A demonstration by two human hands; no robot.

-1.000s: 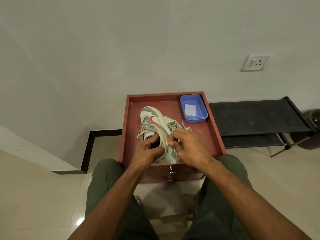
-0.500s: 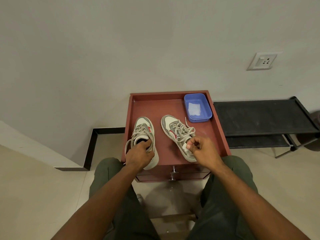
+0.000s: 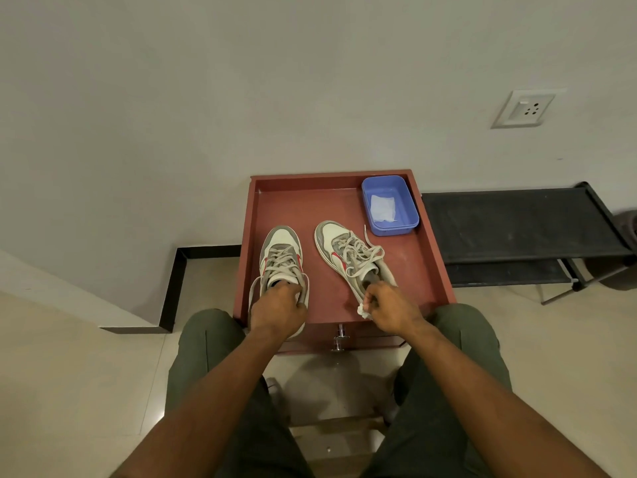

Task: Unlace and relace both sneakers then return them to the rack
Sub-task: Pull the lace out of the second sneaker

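Both sneakers sit laced at frame centre on the red bench (image 3: 427, 257), the left hand (image 3: 277, 310) grasping the left sneaker (image 3: 281, 257) at its heel and the right hand (image 3: 389, 308) the right sneaker (image 3: 348, 251), whose loose lace could snag when carried to the rack (image 3: 517, 222) at the right.

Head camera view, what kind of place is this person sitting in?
Probably a room in a home, perhaps near an entryway: a tiled floor, a plain wall with a power socket, a black shoe rack, and a small red-brown drawer table holding two sneakers.
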